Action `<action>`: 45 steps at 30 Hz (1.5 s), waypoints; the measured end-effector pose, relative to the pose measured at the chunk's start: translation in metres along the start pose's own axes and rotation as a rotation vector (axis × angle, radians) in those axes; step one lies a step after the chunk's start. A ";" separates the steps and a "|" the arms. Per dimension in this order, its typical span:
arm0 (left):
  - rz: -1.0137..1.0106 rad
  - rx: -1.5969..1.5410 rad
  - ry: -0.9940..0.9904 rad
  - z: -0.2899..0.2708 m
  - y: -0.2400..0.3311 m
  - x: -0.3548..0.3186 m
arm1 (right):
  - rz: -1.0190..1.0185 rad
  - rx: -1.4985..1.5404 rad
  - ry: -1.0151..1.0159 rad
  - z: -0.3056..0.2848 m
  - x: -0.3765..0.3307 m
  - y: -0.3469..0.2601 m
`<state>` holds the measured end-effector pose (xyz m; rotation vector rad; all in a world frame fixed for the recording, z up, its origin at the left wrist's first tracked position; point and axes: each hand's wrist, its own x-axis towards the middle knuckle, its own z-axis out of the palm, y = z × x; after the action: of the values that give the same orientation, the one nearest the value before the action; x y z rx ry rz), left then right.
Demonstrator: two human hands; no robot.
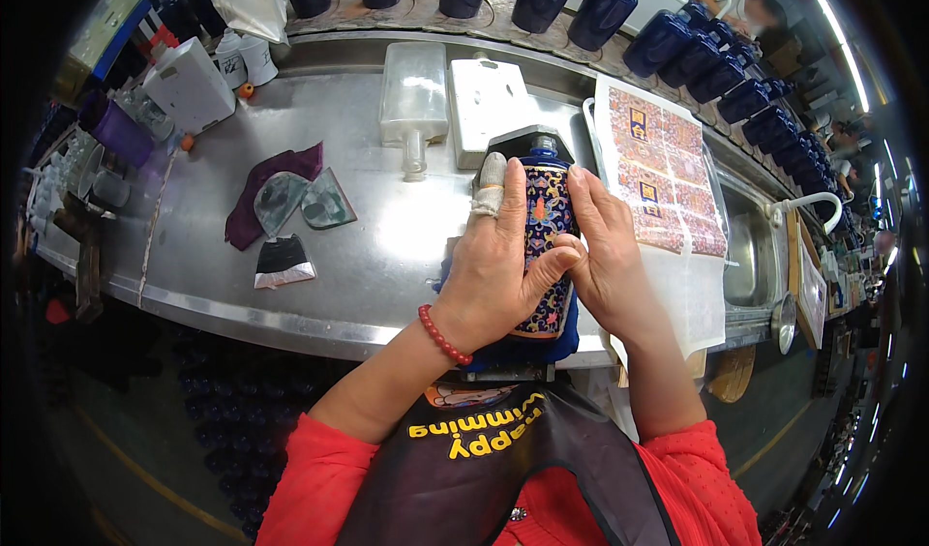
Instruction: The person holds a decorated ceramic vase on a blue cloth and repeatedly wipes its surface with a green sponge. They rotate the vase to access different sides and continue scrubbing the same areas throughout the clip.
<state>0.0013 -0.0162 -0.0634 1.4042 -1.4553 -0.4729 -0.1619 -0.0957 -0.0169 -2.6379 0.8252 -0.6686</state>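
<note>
A dark blue flat bottle (547, 219) with a colourful floral decal on its face lies on a blue cloth (527, 351) at the near edge of the steel bench (387, 236). My left hand (494, 265) grips the bottle's left side, its forefinger wrapped in white tape and a red bead bracelet on the wrist. My right hand (605, 251) holds the right side, fingers laid flat on the decal. Both thumbs meet over the middle of the bottle.
A sheet of printed decals (668, 174) lies to the right, by a sink (750, 251). Two clear and white flat bottles (414, 96) lie behind. A purple cloth and scrapers (285, 207) sit at left. Rows of dark blue bottles (677, 43) line the back.
</note>
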 end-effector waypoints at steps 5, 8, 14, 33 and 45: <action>-0.023 -0.197 0.012 0.000 0.000 -0.004 | -0.016 -0.051 -0.039 -0.005 0.001 -0.008; 0.086 -0.088 0.064 0.001 -0.003 -0.004 | -0.008 -0.100 -0.051 -0.006 0.001 -0.012; 0.070 -0.169 0.033 0.000 -0.007 -0.014 | 0.014 -0.115 -0.060 -0.008 -0.003 -0.020; 0.133 0.093 -0.021 -0.003 -0.007 -0.036 | -0.006 -0.192 -0.133 -0.015 -0.020 -0.033; 0.086 0.252 0.016 -0.001 0.002 -0.086 | -0.078 -0.013 -0.216 -0.043 0.075 -0.034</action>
<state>-0.0152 0.0622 -0.0946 1.5296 -1.5972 -0.2284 -0.1132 -0.1193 0.0589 -2.7049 0.6701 -0.3873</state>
